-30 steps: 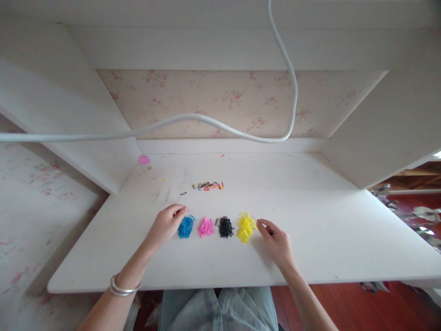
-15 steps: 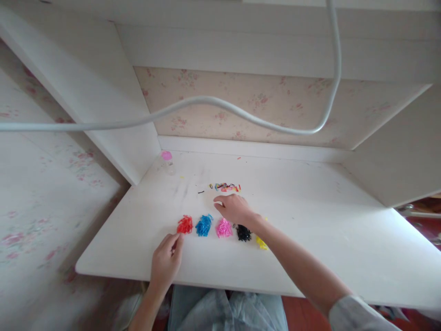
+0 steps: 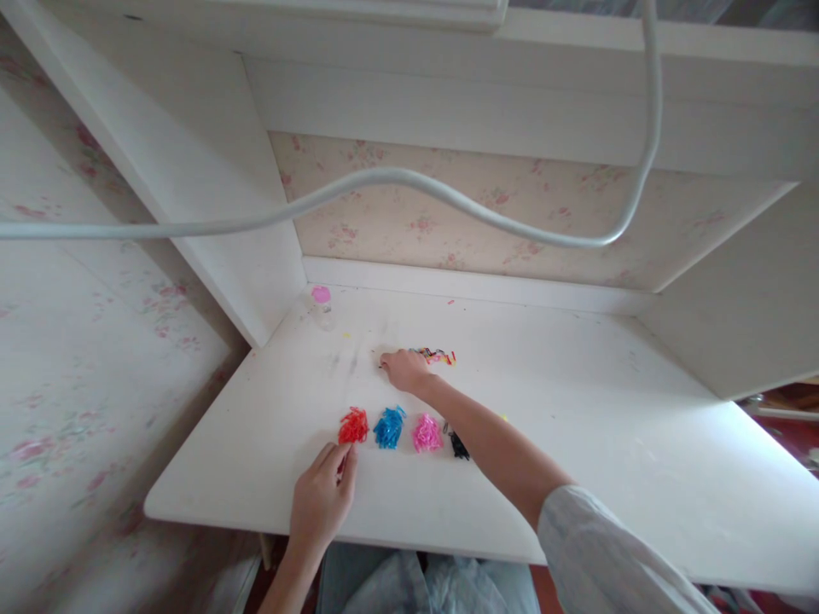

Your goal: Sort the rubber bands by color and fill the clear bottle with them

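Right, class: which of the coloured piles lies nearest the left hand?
The red pile, at the row's left end: the left hand is at its near edge, while the blue pile, pink pile and black pile lie farther right.

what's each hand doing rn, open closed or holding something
Left hand: curled at the red pile; grip can't be told.
Right hand: curled, beside the mixed-colour pieces; grip can't be told.
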{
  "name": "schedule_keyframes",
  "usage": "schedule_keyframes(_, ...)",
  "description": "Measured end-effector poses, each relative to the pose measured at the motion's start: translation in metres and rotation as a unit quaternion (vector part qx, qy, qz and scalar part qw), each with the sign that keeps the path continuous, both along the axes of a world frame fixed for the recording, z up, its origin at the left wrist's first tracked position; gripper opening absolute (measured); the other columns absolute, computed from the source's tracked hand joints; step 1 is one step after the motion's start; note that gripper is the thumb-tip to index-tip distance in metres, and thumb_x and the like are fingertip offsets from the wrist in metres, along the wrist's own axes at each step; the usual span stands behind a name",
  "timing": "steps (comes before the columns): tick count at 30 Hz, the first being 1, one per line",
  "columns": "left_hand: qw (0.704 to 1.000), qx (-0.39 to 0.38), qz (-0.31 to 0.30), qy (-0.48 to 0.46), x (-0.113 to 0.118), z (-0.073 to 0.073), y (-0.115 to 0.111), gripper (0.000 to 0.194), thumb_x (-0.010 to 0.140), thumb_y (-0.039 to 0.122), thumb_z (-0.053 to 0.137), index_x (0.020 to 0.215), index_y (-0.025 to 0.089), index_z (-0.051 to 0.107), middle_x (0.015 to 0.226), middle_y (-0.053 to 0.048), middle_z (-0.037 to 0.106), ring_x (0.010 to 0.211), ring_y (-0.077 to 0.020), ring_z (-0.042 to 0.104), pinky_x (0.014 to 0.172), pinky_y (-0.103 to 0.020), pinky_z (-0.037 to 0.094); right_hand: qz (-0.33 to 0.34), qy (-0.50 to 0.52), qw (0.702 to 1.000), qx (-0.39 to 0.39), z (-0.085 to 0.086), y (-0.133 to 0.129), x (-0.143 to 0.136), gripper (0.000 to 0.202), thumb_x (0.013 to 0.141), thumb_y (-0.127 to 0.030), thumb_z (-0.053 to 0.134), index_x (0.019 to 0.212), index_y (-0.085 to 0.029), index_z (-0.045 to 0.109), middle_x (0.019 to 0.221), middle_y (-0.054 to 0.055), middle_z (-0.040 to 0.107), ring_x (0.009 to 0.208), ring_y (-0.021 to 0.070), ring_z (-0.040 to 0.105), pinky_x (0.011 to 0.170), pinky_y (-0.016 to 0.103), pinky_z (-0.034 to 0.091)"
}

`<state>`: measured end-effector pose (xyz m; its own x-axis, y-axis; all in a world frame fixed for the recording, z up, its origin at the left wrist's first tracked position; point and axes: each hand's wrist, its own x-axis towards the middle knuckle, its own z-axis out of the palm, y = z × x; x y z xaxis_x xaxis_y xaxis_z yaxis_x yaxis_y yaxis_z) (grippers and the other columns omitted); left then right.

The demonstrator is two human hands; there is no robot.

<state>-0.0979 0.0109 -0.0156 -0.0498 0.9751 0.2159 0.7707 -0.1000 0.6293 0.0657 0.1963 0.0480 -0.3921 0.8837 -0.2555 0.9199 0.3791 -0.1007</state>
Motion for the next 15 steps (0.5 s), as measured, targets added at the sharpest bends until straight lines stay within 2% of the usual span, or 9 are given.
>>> schedule_keyframes(3, 1.000, -0.001, -0.003, 0.011, 0.000, 0.001, 0.000, 0.022, 0.091, 0.035, 0.043, 0.090, 0.024, 0.062, 0.078, -0.003, 0.063, 0.067, -0.0138, 0.061, 0.061, -0.022, 0.050, 0.005, -0.001, 1.000, -0.003, 0.002, -0.005, 0.007, 0.032, 0.091, -0.024, 0.041, 0.115, -0.018, 0.061, 0.108, 0.017, 0.065, 0.099, 0.0277, 0.062, 0.077, 0.037, 0.045)
schedule_keyframes(6, 1.000, 0.002, -0.003, 0.025, 0.001, 0.002, -0.001, 0.022, 0.091, 0.035, 0.042, 0.090, 0.024, 0.061, 0.079, -0.003, 0.064, 0.067, -0.0138, 0.061, 0.061, -0.022, 0.049, 0.004, 0.010, 1.000, -0.001, 0.011, -0.013, 0.027, 0.033, 0.094, -0.028, 0.036, 0.113, -0.017, 0.061, 0.105, 0.015, 0.066, 0.098, 0.0261, 0.062, 0.079, 0.035, 0.043)
schedule_keyframes(9, 0.999, 0.018, -0.005, 0.043, 0.001, 0.000, -0.002, 0.022, 0.091, 0.036, 0.043, 0.090, 0.024, 0.061, 0.081, -0.003, 0.065, 0.068, -0.0142, 0.063, 0.062, -0.023, 0.048, 0.005, 0.032, 0.999, 0.002, 0.025, -0.031, 0.061, 0.037, 0.097, -0.034, 0.029, 0.110, -0.023, 0.062, 0.109, 0.009, 0.066, 0.101, 0.0214, 0.060, 0.081, 0.030, 0.040)
schedule_keyframes(11, 0.998, 0.035, -0.006, 0.052, 0.001, -0.002, -0.003, 0.022, 0.091, 0.036, 0.044, 0.090, 0.024, 0.062, 0.084, -0.003, 0.067, 0.070, -0.0144, 0.064, 0.062, -0.023, 0.048, -0.005, 0.038, 0.999, 0.000, 0.031, -0.049, 0.088, 0.037, 0.097, -0.036, 0.028, 0.110, -0.025, 0.062, 0.105, 0.006, 0.067, 0.095, 0.0194, 0.062, 0.076, 0.026, 0.039)
schedule_keyframes(15, 0.996, 0.059, -0.007, 0.067, 0.002, -0.006, -0.002, 0.024, 0.092, 0.036, 0.044, 0.091, 0.022, 0.063, 0.086, -0.003, 0.069, 0.070, -0.0140, 0.064, 0.060, -0.022, 0.046, -0.044, 0.073, 0.996, -0.032, 0.030, -0.089, 0.132, 0.038, 0.097, -0.039, 0.029, 0.106, -0.026, 0.063, 0.093, 0.004, 0.070, 0.081, 0.0169, 0.063, 0.067, 0.024, 0.036)
